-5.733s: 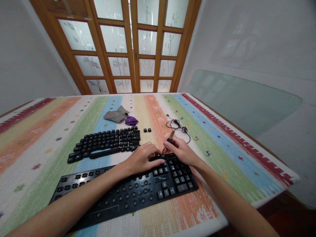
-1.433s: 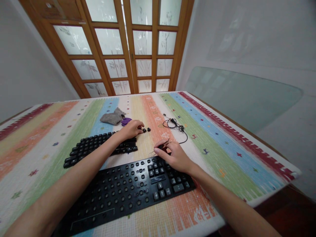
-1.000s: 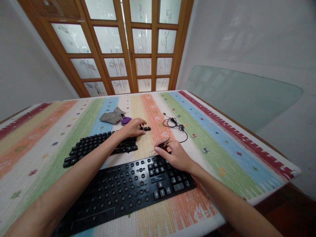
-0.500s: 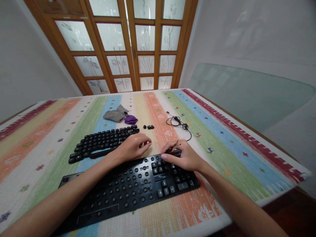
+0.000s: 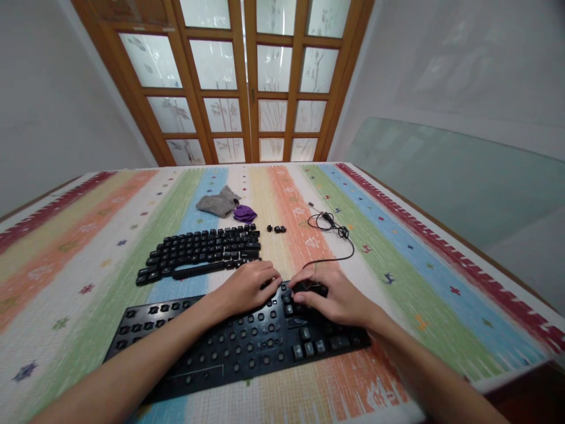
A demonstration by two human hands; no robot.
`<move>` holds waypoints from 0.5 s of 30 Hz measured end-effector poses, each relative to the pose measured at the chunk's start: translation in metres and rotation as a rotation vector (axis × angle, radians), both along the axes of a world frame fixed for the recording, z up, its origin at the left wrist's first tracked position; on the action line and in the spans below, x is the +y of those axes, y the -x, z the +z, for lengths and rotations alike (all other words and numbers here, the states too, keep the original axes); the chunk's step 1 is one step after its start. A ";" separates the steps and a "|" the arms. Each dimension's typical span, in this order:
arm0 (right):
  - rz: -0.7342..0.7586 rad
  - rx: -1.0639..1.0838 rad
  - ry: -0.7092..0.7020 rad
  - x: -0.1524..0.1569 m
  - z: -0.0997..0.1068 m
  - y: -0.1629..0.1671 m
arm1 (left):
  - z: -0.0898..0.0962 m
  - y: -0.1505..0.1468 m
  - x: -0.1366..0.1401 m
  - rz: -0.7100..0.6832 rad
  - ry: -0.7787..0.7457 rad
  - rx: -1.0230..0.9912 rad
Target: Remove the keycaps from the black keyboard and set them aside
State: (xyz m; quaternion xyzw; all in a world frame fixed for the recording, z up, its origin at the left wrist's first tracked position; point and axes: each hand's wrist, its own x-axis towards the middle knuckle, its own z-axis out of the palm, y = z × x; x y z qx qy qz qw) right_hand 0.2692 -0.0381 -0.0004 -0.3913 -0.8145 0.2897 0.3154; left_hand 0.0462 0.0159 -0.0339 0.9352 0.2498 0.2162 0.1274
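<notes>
A black keyboard (image 5: 260,335) lies in front of me, most of its left and middle keys off and their sockets bare. Grey-black keycaps still sit on its right end. My left hand (image 5: 251,285) rests at the keyboard's back edge, thumb and fingertips drawn together; anything between them is too small to make out. Beside it, my right hand (image 5: 338,291) is curled over the top keys near the right end, thumb and forefinger bent together at a key. What it grips is hidden by the fingers.
Removed keycaps (image 5: 207,247) stand in keyboard-like rows behind the left hand, with a few loose keycaps (image 5: 277,229) farther back. Beyond are a grey cloth (image 5: 218,204) and a purple cloth (image 5: 244,213). A black cable (image 5: 329,221) lies coiled at right on the striped tablecloth (image 5: 379,247).
My left hand has come down and right to the keyboard's back edge, its fingertips drawing together. My right hand stays at the top keys. The view has shifted slightly left.
</notes>
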 end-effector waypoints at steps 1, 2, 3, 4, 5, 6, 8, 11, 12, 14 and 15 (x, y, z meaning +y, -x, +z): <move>0.031 -0.026 -0.036 -0.003 0.000 0.004 | 0.000 0.000 0.000 -0.001 -0.007 -0.007; 0.063 -0.053 -0.078 -0.006 0.000 0.007 | 0.000 0.001 -0.001 -0.002 -0.017 -0.013; 0.078 -0.075 -0.131 -0.009 0.000 0.010 | 0.000 0.001 -0.001 -0.001 -0.027 -0.020; 0.095 -0.097 -0.178 -0.011 0.000 0.012 | 0.000 0.001 -0.002 0.001 -0.037 -0.029; 0.108 -0.115 -0.218 -0.012 0.000 0.014 | 0.000 0.001 -0.002 0.003 -0.046 -0.041; 0.116 -0.126 -0.246 -0.012 -0.001 0.014 | 0.000 0.001 -0.002 0.004 -0.053 -0.053; 0.110 -0.125 -0.256 -0.011 -0.003 0.014 | 0.000 0.001 -0.003 -0.001 -0.058 -0.075; 0.013 -0.093 -0.183 -0.007 -0.005 0.011 | 0.000 0.001 -0.003 -0.016 -0.056 -0.098; -0.024 -0.084 -0.147 -0.005 -0.005 0.011 | 0.000 0.002 -0.002 -0.018 -0.058 -0.103; -0.070 -0.069 -0.082 -0.003 -0.005 0.012 | 0.001 0.002 -0.002 -0.022 -0.063 -0.111; -0.079 -0.061 -0.057 -0.003 -0.004 0.013 | 0.002 0.002 -0.003 -0.026 -0.063 -0.114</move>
